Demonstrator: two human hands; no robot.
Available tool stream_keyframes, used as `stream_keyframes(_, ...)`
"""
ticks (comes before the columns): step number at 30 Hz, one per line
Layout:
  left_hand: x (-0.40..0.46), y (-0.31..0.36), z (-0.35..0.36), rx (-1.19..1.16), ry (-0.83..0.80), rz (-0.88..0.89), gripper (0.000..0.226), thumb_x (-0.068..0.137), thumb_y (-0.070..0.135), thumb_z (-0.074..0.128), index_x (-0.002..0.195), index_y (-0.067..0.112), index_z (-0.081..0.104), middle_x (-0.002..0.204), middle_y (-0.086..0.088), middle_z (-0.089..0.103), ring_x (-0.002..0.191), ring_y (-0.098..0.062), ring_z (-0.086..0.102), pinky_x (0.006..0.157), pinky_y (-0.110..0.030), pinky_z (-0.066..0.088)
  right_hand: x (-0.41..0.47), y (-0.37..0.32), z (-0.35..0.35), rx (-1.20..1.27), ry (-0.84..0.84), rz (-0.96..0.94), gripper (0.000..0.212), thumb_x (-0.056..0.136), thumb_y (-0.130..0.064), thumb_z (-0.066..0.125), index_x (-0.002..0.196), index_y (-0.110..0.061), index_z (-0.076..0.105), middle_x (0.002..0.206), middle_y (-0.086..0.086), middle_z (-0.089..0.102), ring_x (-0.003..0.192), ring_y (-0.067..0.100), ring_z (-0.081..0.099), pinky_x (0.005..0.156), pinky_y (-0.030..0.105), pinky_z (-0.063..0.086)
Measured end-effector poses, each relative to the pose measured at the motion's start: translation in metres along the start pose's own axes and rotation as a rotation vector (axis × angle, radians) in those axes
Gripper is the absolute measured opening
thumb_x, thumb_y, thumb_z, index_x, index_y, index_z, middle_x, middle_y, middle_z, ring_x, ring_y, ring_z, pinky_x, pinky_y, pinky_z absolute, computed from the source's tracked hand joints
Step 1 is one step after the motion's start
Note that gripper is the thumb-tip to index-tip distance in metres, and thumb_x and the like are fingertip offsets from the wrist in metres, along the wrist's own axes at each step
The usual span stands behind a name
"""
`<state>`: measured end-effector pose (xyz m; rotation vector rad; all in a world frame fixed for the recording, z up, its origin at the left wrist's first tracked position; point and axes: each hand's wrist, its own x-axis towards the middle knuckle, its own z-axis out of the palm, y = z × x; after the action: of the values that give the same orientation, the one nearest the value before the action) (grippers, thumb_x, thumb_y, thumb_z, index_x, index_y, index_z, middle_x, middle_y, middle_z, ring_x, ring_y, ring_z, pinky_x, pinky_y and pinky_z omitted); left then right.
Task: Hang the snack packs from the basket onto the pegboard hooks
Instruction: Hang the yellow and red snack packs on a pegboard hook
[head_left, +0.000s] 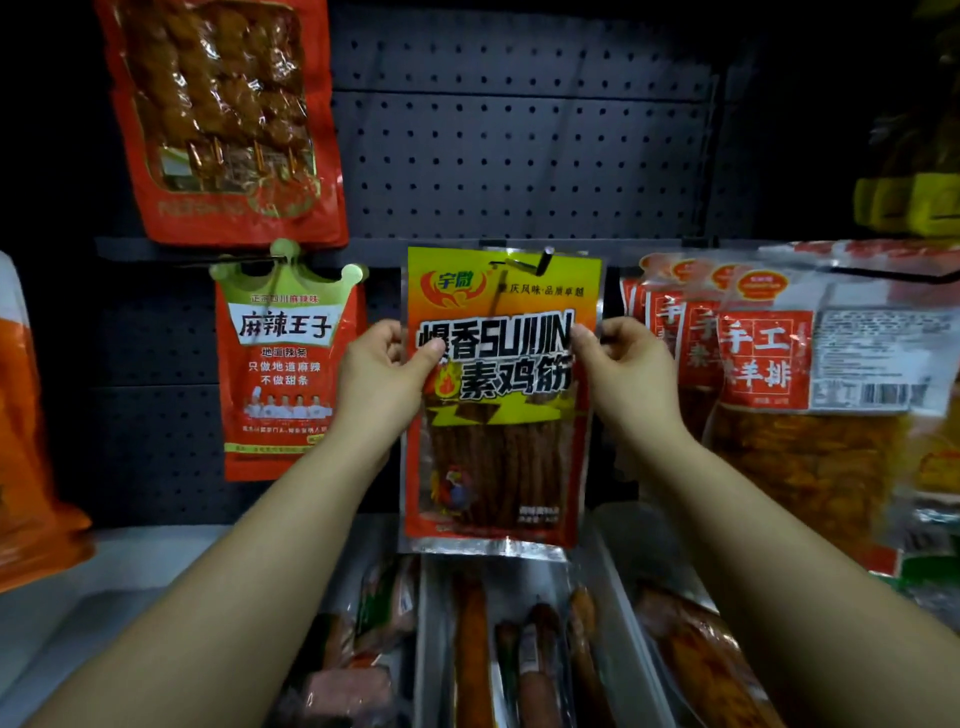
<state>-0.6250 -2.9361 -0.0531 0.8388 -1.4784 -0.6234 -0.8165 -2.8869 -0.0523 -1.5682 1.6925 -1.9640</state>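
Dark pegboard (519, 156) behind, and both hands, left hand (379, 374) and right hand (628, 374), pinch the yellow-and-red snack pack (498, 415) by its side edges, its top at a hook (540, 262).

A yellow-and-red snack pack (498, 395) is pinched at its edges by the left hand (382, 371) and right hand (631, 374), against the pegboard (519, 156), its top at a hook (540, 262).

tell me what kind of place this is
Most likely a shop's snack aisle. Dark pegboard panels carry hooks with retail snack packs, such as the crown-topped red pack; packaged sausages fill bins below. Both hands hold a yellow-and-red snack pack at a hook.
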Motion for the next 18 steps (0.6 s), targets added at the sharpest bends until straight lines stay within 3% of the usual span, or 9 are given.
stream_keyframes(2,0.012,-0.007,0.006,0.012,0.007,-0.024,0.009,0.087,0.018,0.065,0.086,0.01,0.06,0.094,-0.023,0.068,0.084,-0.031,0.065,0.083,-0.05,0.052,0.014,0.001,0.005,-0.105,0.018,-0.005,0.025,0.092,-0.042,0.054,0.094,-0.018,0.062,0.078,0.001,0.063,0.077,0.024,0.062,0.071,0.044,0.05)
stream_keyframes(6,0.033,-0.02,0.015,0.005,0.019,-0.072,0.013,0.086,0.02,0.067,0.09,0.008,0.062,0.097,-0.018,0.069,0.093,-0.032,0.066,0.086,-0.049,0.052,0.033,0.005,0.018,-0.279,0.062,0.008,0.03,0.093,-0.044,0.05,0.101,-0.018,0.062,0.088,-0.001,0.064,0.084,0.021,0.062,0.064,0.03,0.04)
stream_keyframes(9,0.045,-0.027,0.019,-0.02,0.03,-0.115,0.018,0.085,0.022,0.068,0.093,0.007,0.064,0.099,-0.018,0.069,0.095,-0.034,0.066,0.088,-0.051,0.052,0.04,0.007,0.027,-0.362,0.101,0.004,0.03,0.094,-0.045,0.049,0.101,-0.019,0.06,0.089,-0.002,0.064,0.082,0.019,0.059,0.066,0.03,0.037)
stream_keyframes(13,0.055,-0.035,0.026,-0.024,0.053,-0.107,0.009,0.084,0.023,0.068,0.078,0.019,0.061,0.097,-0.023,0.068,0.093,-0.04,0.065,0.084,-0.053,0.052,0.05,0.008,0.034,-0.408,0.143,0.018,0.031,0.094,-0.045,0.049,0.105,-0.018,0.061,0.089,-0.004,0.062,0.08,0.016,0.056,0.062,0.028,0.037)
stream_keyframes(18,0.043,-0.044,0.025,-0.019,0.074,-0.051,0.02,0.086,0.029,0.065,0.089,0.01,0.057,0.093,-0.02,0.067,0.089,-0.036,0.064,0.081,-0.051,0.05,0.044,0.018,0.042,-0.287,0.135,0.042,0.034,0.094,-0.046,0.049,0.11,-0.018,0.058,0.095,-0.002,0.065,0.088,0.021,0.061,0.072,0.035,0.047)
